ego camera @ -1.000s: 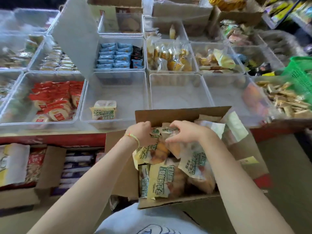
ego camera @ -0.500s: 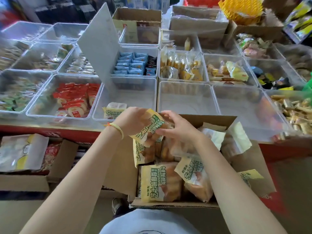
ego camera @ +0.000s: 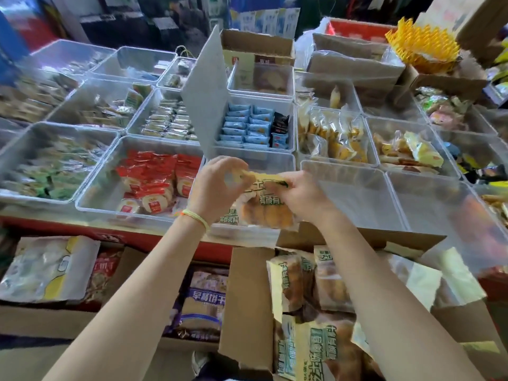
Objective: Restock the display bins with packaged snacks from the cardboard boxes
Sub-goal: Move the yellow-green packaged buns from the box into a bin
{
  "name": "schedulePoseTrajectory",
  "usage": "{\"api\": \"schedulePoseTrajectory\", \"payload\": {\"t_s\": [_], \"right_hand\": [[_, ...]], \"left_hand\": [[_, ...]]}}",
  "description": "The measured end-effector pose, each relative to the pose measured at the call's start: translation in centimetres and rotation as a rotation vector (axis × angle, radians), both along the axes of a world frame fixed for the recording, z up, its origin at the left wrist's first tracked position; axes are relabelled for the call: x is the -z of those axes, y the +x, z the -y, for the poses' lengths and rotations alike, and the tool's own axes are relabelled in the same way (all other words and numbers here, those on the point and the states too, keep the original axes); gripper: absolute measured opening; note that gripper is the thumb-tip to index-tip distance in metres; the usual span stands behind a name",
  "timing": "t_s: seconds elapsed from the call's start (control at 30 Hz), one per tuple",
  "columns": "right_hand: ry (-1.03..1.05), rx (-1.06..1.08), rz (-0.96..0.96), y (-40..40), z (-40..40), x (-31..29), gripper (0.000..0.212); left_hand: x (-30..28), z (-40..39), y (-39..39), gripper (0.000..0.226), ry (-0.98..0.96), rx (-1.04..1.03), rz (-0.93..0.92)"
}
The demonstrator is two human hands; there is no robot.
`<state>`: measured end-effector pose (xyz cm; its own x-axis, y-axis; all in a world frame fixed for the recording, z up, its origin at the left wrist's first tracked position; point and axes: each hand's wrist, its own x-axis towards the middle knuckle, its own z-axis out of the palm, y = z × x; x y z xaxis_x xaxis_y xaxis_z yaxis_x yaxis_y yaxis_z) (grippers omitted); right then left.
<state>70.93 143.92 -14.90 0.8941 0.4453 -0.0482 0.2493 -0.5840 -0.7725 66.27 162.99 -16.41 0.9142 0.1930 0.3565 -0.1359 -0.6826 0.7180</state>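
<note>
bare forearms, no sleeves, thin yellow-green band (ego camera: 198, 219) – left wrist

Red-edged display table (ego camera: 154, 239) carries clear plastic bins (ego camera: 90, 200) edge to edge in rows. Front row, L to R: green pkts, red pkts (ego camera: 154, 177), bin w/ yellow-green pkt, two near-bare bins. Rows behind: blue pkts (ego camera: 247, 122), bagged pastries (ego camera: 332, 136). Cardboard boxes (ego camera: 255, 46) at back.

Snack packet (ego camera: 264, 207) yellow with green lettering — neighbouring bin's packets (ego camera: 154, 180) red.
</note>
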Motion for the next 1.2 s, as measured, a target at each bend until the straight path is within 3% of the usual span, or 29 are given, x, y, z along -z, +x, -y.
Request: {"api": "schedulePoseTrajectory", "payload": {"t_s": [0.1,0.2,0.3,0.4,0.53,0.67,0.73,1.03,1.2], "right_hand": [[-0.033,0.115,0.076,1.9,-2.1,1.4,0.023],[-0.208,0.101,0.168,3.5,-4.0,3.3,0.018],[-0.565,0.049,0.162,4.8,-5.2,5.6,0.037],[-0.671,0.055,0.066,5.7,-5.6,7.3,0.049],[-0.765,0.022,-0.064,6.1,-6.7,9.2,0.046],[-0.688,0.065,-0.257,6.6,-6.3,11.4,0.026],[-0.753,0.023,-0.294,6.9,-6.2,12.1,0.020],[-1.176,-0.118,-0.208,8.7,-8.0,13.1,0.015],[-1.318,-0.162,-0.154,9.6,-8.0,12.9,0.031]], "left_hand": [[4.9,-4.1,1.6,0.044,-0.026,-0.066,-0.253],[9.9,-6.0,2.2,0.037,0.064,0.023,-0.494],[12.7,-6.3,3.0,0.032,0.207,0.127,-0.606],[14.2,-6.5,3.9,0.039,0.334,0.205,-0.674],[15.5,-7.0,4.8,0.043,0.446,0.297,-0.717],[16.6,-7.1,4.8,0.050,0.545,0.288,-0.702],[17.0,-6.8,4.6,0.048,0.569,0.274,-0.687],[17.9,-6.8,4.9,0.037,0.388,0.290,-0.656],[17.7,-6.8,4.8,0.041,0.358,0.309,-0.668]]}}
